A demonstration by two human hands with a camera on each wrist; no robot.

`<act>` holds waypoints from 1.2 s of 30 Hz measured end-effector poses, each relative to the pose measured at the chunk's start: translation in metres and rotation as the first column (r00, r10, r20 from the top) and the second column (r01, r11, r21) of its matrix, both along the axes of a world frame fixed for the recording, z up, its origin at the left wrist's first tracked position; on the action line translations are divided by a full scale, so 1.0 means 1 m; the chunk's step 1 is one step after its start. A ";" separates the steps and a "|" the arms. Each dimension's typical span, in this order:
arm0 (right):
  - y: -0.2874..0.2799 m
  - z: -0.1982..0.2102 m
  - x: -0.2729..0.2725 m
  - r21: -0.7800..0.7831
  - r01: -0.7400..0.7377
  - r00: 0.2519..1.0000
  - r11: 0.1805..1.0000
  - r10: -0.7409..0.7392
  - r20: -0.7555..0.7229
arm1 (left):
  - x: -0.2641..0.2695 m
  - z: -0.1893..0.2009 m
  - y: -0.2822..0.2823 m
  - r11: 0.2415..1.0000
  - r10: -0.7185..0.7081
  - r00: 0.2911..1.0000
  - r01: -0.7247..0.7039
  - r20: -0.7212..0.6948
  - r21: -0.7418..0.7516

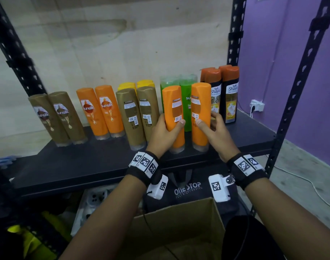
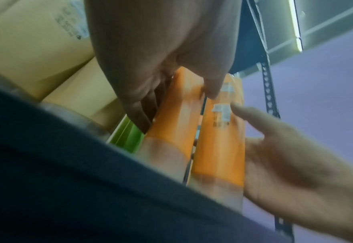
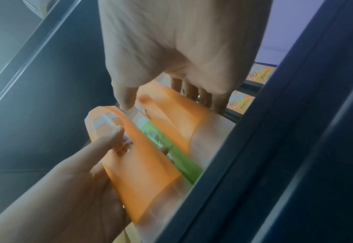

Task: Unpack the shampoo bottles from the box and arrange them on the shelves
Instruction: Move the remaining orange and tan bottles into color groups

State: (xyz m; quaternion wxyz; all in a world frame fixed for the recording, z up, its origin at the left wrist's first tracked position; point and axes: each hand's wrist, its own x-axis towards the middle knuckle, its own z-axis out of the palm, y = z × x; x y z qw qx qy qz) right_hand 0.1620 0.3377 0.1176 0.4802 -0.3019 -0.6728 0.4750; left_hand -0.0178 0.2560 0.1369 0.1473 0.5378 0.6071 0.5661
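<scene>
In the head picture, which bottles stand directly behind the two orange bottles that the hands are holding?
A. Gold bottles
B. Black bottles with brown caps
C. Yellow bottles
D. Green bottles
D: the green bottles show between and behind the orange bottle in the left hand and the orange bottle in the right hand.

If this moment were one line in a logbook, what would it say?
step: placing bottles | left hand: grips left orange bottle | right hand: grips right orange bottle | where: shelf, before green bottles
</scene>
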 end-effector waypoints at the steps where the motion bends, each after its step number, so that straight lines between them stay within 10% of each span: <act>1: 0.000 0.001 -0.002 -0.007 -0.017 1.000 1.000 0.017 -0.011 | -0.002 0.001 0.001 0.999 -0.037 0.999 0.038 0.030 -0.011; 19: -0.026 -0.009 -0.022 0.134 0.024 0.994 0.991 -0.009 -0.108 | 0.018 -0.007 -0.022 0.968 -0.106 0.884 -0.014 0.455 0.251; 36: -0.091 0.014 -0.107 0.160 -0.097 0.958 0.982 0.136 -0.254 | -0.067 0.015 -0.109 0.932 0.092 0.908 -0.223 0.409 0.287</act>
